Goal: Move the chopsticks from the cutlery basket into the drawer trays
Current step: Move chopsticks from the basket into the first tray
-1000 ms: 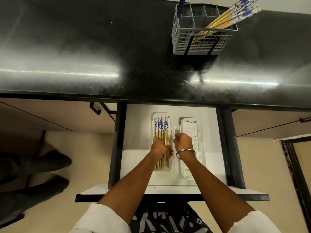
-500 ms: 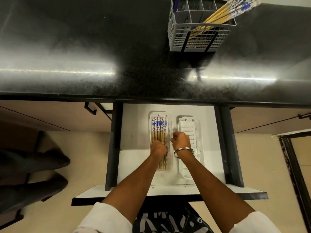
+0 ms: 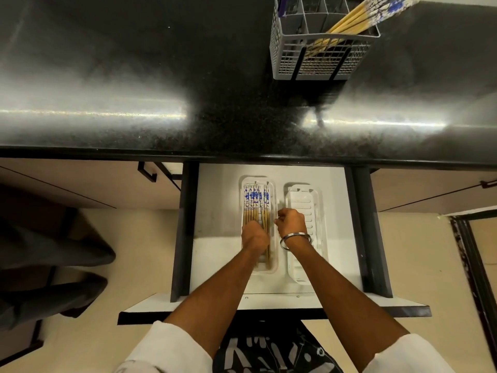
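Note:
Several chopsticks point(image 3: 254, 200), blue-patterned at their far ends, lie side by side in the left white tray point(image 3: 254, 179) inside the open drawer point(image 3: 217, 189). My left hand point(image 3: 255, 235) rests on their near half with the fingers curled down over them. My right hand point(image 3: 291, 223), a metal bangle on its wrist, is a closed fist at that tray's right rim, between the two trays. The right white tray point(image 3: 302, 195) holds nothing. More chopsticks point(image 3: 357, 14) lean out of the grey cutlery basket point(image 3: 317, 60) on the counter at the far right.
The dark glossy countertop point(image 3: 134, 76) overhangs the drawer's far end. Cabinet fronts with a black handle point(image 3: 146, 172) flank the drawer. A dark shape point(image 3: 53, 251) lies on the floor to the left. A door frame point(image 3: 473, 251) stands at the right.
Both hands stay almost in place over the left tray. The chopsticks there now lie closer together and straighter. The view has shifted slightly.

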